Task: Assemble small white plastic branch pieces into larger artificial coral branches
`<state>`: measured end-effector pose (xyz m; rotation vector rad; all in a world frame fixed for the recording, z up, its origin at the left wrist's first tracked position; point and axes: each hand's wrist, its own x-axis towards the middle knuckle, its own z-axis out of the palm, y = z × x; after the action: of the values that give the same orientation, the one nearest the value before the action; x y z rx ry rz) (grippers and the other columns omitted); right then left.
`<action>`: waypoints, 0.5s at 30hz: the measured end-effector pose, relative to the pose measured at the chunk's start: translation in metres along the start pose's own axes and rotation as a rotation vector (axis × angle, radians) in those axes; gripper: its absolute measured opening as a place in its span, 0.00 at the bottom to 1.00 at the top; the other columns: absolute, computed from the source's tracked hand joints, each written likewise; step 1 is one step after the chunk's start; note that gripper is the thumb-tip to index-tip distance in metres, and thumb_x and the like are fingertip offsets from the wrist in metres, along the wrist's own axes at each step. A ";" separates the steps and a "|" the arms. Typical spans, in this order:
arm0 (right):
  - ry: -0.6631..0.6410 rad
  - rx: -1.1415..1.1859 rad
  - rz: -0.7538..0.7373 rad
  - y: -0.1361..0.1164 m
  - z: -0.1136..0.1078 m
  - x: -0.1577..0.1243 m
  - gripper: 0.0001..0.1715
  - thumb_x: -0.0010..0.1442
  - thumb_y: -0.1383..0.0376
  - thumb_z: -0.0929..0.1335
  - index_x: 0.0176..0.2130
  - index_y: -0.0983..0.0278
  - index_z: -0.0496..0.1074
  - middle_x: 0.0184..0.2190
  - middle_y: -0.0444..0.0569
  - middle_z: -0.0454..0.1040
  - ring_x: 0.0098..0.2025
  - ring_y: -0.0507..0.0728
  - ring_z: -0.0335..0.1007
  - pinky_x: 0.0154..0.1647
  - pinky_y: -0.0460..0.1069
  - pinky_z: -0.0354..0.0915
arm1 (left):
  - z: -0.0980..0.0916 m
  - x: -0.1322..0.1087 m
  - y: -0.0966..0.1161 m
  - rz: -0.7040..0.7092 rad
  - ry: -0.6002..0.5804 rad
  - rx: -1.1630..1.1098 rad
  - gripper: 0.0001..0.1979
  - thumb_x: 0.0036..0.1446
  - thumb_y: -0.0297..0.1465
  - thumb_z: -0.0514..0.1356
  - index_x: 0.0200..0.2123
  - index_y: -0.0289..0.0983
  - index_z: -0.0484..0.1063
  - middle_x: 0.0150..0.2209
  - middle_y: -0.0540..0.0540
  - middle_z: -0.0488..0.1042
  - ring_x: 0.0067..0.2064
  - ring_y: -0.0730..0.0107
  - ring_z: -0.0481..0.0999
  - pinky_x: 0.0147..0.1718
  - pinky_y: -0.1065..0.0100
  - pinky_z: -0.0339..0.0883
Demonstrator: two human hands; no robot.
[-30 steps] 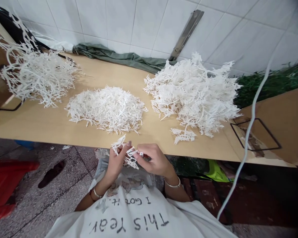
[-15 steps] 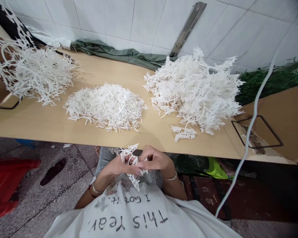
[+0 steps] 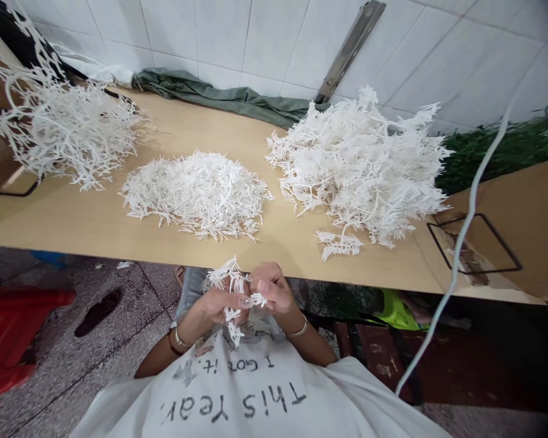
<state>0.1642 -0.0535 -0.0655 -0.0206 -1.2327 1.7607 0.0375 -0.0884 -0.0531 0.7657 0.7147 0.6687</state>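
My left hand (image 3: 221, 304) is closed around a white branching plastic sprig (image 3: 234, 328), whose forked ends stick out above and below the fingers. Close beside it, my right hand (image 3: 274, 291) pinches a small white tip (image 3: 258, 298) between thumb and fingers; whether this tip is still joined to the sprig I cannot tell. Both hands are in front of my shirt, at the near edge of the tan table (image 3: 292, 258). Beyond them lies a heap of small white pieces (image 3: 201, 194).
A large pile of white branched sprigs (image 3: 360, 170) stands at right, with one small sprig (image 3: 340, 243) before it. Barer white stems (image 3: 73, 131) are heaped at left. A grey cable (image 3: 466, 225) hangs across the right side. A red stool (image 3: 22, 298) is on the floor.
My hands have moved slightly apart and a little to the left. The right hand has turned and now shows a white tip in its pinch.
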 end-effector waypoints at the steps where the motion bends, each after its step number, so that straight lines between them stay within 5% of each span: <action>1: 0.037 0.021 -0.012 0.001 0.000 -0.001 0.33 0.59 0.58 0.65 0.11 0.68 0.53 0.07 0.41 0.50 0.10 0.43 0.43 0.12 0.42 0.40 | 0.000 0.001 -0.001 0.023 0.020 -0.005 0.31 0.26 0.54 0.69 0.11 0.34 0.61 0.06 0.53 0.49 0.09 0.81 0.49 0.09 0.76 0.44; 7: 0.035 -0.500 -0.102 -0.019 0.000 0.002 0.29 0.61 0.60 0.64 0.14 0.68 0.57 0.11 0.44 0.56 0.14 0.44 0.49 0.17 0.43 0.45 | 0.000 -0.001 0.001 0.113 0.079 0.024 0.35 0.35 0.62 0.61 0.11 0.33 0.64 0.09 0.47 0.56 0.11 0.81 0.51 0.11 0.75 0.41; 12: 0.003 -0.847 -0.205 -0.027 0.002 0.008 0.26 0.62 0.63 0.63 0.16 0.68 0.54 0.13 0.42 0.50 0.17 0.44 0.44 0.20 0.44 0.44 | -0.007 -0.004 0.003 -0.048 -0.294 0.137 0.40 0.37 0.67 0.54 0.14 0.32 0.74 0.07 0.45 0.52 0.11 0.80 0.47 0.13 0.71 0.38; 15: 0.037 -0.879 -0.219 -0.027 0.000 0.008 0.27 0.62 0.62 0.63 0.16 0.68 0.52 0.14 0.42 0.47 0.18 0.44 0.42 0.20 0.45 0.43 | -0.011 -0.009 0.005 -0.058 -0.308 0.173 0.37 0.41 0.64 0.55 0.10 0.34 0.71 0.06 0.45 0.50 0.12 0.79 0.49 0.15 0.70 0.39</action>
<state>0.1782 -0.0472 -0.0418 -0.4082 -1.8102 0.9222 0.0228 -0.0882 -0.0516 0.9791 0.5143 0.4267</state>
